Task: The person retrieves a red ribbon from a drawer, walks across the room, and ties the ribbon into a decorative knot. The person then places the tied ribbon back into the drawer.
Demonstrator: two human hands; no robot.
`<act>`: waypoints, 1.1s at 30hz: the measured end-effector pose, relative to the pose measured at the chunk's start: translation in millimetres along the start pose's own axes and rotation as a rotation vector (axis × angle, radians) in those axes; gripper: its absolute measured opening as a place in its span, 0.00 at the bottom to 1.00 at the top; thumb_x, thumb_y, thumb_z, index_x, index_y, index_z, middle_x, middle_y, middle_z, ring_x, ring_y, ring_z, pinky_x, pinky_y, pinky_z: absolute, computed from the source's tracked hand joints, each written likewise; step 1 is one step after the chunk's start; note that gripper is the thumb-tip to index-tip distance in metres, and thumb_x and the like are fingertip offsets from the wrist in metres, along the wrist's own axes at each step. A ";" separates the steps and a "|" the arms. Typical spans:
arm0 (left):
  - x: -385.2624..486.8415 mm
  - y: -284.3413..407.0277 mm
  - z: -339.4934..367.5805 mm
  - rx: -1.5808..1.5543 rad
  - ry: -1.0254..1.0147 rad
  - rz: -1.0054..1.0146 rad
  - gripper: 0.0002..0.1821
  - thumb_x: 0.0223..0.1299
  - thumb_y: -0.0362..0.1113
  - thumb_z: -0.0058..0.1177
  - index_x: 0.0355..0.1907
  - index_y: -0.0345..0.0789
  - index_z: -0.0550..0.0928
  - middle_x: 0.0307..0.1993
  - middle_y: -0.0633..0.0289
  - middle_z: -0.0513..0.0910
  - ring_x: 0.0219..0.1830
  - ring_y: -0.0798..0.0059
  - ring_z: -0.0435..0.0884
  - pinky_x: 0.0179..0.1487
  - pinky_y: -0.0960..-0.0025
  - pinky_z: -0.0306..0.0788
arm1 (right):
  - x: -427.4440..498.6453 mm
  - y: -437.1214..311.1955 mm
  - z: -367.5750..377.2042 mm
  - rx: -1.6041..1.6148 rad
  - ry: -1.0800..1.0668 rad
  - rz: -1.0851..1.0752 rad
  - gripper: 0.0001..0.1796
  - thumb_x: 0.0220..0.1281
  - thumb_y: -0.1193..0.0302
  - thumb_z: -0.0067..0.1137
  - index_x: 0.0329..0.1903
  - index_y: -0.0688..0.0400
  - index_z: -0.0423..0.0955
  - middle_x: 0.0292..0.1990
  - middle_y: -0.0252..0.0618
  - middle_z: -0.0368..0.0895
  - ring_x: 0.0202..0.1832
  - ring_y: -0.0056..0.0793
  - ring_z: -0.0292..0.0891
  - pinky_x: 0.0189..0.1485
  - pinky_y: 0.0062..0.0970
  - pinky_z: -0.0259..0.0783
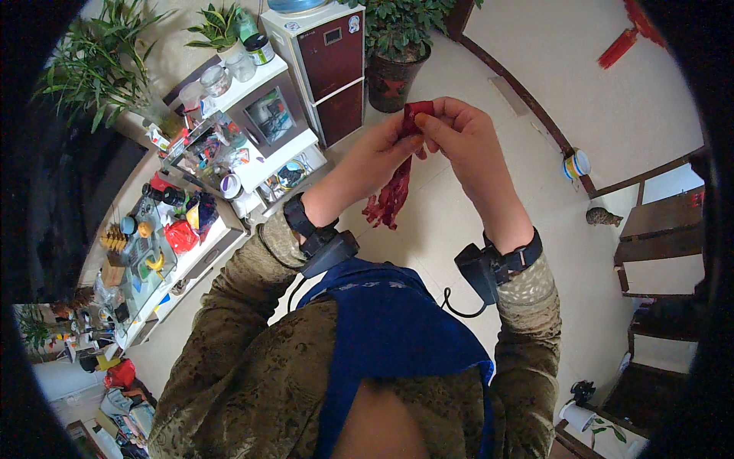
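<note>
A dark red strip of cloth (399, 186) hangs between my two hands, its lower end frayed or bunched. My left hand (378, 152) pinches its folded upper part from the left. From the right, my right hand (461, 129) grips the same part, thumb pressed on the fold, fingers curled behind. The two thumbs are close together near the top of the cloth. Each wrist wears a black strap with a dark box on it. What exactly the cloth is, I cannot tell.
To the left, a white cabinet (269, 150) carries jars and plants, beside a water dispenser (331, 74). A potted plant (395, 80) stands ahead on the pale floor. A glass-topped stand (189, 258) holds many small items at lower left. A cat (603, 217) is at far right.
</note>
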State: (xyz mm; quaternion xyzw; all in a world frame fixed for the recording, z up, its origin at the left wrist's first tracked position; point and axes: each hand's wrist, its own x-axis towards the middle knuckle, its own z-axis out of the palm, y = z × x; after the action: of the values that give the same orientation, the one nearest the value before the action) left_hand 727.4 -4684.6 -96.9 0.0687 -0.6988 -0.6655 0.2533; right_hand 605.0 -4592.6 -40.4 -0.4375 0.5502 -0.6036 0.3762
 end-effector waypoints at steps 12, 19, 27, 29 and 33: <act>-16.1 -4.8 10.1 0.238 0.007 -0.062 0.11 0.73 0.37 0.35 0.47 0.34 0.71 0.33 0.65 0.76 0.35 0.81 0.74 0.39 0.77 0.70 | -16.8 1.6 3.9 0.023 0.110 0.028 0.06 0.63 0.74 0.53 0.35 0.63 0.76 0.21 0.27 0.70 0.22 0.13 0.61 0.25 0.17 0.55; -32.6 -16.2 25.9 0.143 0.042 -0.157 0.10 0.71 0.35 0.37 0.34 0.33 0.71 0.25 0.59 0.76 0.23 0.73 0.75 0.30 0.71 0.70 | -24.5 0.0 7.4 0.097 0.227 0.050 0.05 0.63 0.74 0.51 0.35 0.62 0.76 0.21 0.24 0.69 0.22 0.11 0.57 0.25 0.16 0.50; -49.4 -39.8 39.3 -0.063 -0.131 -0.353 0.12 0.73 0.41 0.38 0.44 0.34 0.70 0.35 0.60 0.78 0.31 0.78 0.77 0.42 0.72 0.74 | -16.1 -27.5 -33.6 0.075 0.116 -0.020 0.06 0.65 0.73 0.50 0.35 0.60 0.75 0.21 0.24 0.68 0.22 0.11 0.58 0.25 0.16 0.53; -42.7 -35.5 39.7 0.021 -0.103 -0.249 0.13 0.73 0.40 0.39 0.49 0.33 0.70 0.40 0.61 0.78 0.36 0.78 0.77 0.45 0.73 0.73 | -15.5 -27.5 -36.8 0.082 0.073 0.010 0.05 0.64 0.73 0.51 0.34 0.60 0.75 0.21 0.25 0.69 0.22 0.11 0.59 0.25 0.16 0.54; -26.0 -17.0 36.0 -0.133 -0.077 -0.079 0.17 0.73 0.40 0.41 0.57 0.33 0.68 0.47 0.64 0.78 0.44 0.78 0.75 0.48 0.74 0.72 | -19.4 -20.2 -34.6 0.081 0.085 0.041 0.05 0.62 0.72 0.54 0.35 0.60 0.77 0.23 0.26 0.73 0.24 0.13 0.63 0.27 0.17 0.57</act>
State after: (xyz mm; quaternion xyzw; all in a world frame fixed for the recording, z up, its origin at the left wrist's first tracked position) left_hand 729.6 -4642.9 -119.7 0.0536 -0.6590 -0.7219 0.2040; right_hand 579.5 -4560.7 -23.0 -0.3844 0.5498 -0.6356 0.3820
